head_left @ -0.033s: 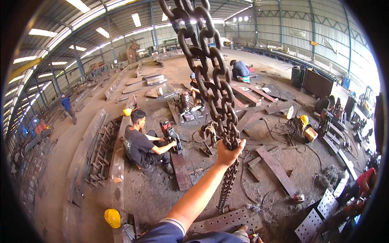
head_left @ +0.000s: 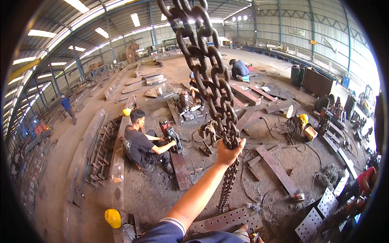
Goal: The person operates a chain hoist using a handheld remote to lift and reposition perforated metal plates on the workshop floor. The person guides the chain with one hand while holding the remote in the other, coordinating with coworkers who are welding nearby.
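A heavy, dark steel chain hangs from above in doubled strands. My left hand is wrapped around it at mid-height, arm stretched forward and thumb to the right. Below my grip, the links run down toward the floor beside a perforated steel plate. At the lower edge, a sliver of my right hand shows, closed around a small object with yellow and red parts. Most of that object and hand is cut off by the frame, so its kind is unclear.
A co-worker sits at the left, both hands on a red-and-grey machine over a steel bar. Other people crouch farther back. Steel plates, cables and a yellow helmet lie around. Perforated plates stand at right.
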The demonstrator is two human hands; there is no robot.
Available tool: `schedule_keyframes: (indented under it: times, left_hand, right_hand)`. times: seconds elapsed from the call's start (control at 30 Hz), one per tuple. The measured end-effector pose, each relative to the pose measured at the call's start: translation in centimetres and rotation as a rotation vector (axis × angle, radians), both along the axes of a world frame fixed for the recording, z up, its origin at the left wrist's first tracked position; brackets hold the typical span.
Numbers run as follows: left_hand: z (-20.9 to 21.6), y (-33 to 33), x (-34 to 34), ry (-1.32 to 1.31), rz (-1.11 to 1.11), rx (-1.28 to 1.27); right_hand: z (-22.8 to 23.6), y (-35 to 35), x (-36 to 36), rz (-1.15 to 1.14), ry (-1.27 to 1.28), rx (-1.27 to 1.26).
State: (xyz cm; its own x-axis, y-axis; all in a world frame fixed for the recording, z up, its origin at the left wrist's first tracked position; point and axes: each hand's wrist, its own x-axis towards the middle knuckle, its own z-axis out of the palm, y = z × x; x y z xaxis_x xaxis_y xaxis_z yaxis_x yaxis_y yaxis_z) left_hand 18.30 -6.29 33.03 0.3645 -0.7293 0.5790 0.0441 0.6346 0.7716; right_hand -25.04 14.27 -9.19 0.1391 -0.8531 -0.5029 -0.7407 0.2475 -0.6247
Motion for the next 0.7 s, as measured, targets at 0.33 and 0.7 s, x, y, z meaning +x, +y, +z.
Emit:
schedule_keyframes:
  times: [0.33, 0.7]
  left_hand:
    - [-0.4, -2.7, -3.4, 0.048, -0.051, 0.012]
    - [-1.5, -6.4, -6.7, -0.04, -0.19, 0.062]
  right_hand:
    - [-3.2, 3.2, -4.6, -0.047, 0.084, 0.081]
    - [-6.1, 0.9, -6.4, -0.047, 0.122, 0.13]
